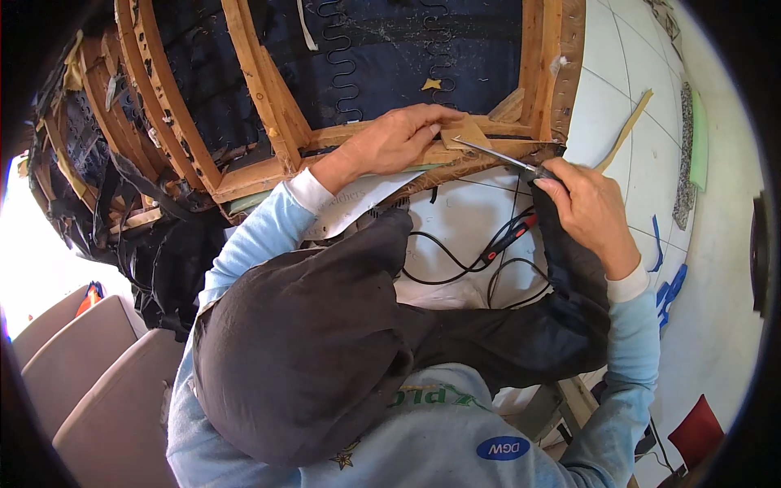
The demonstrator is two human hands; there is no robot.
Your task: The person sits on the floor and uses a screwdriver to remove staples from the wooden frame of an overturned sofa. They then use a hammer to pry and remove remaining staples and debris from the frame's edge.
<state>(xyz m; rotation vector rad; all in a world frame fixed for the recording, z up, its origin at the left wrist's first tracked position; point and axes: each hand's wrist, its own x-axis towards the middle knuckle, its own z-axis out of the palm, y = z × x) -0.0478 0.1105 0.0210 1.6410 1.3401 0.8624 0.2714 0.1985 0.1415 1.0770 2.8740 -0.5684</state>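
Observation:
My right hand (590, 207) is closed around the dark handle of a slim, pointed metal tool (500, 154). Its tip reaches a small tan piece of board (470, 130) on the wooden rail (342, 134) of a stripped sofa frame. Whether the tool is a screwdriver or closed scissors I cannot make out. With fingers stretched out, my left hand (390, 140) lies across the rail, fingertips at the left edge of the tan piece. A brown strip of covering (455, 171) hangs along the rail's near side.
Inside the frame, wavy metal springs (340, 61) cross dark fabric (390, 57). A red-and-black tool (508, 241) with a black cable lies on the tiled floor between my legs. Grey-brown chairs (114, 390) stand left; blue scraps (671, 293) lie right.

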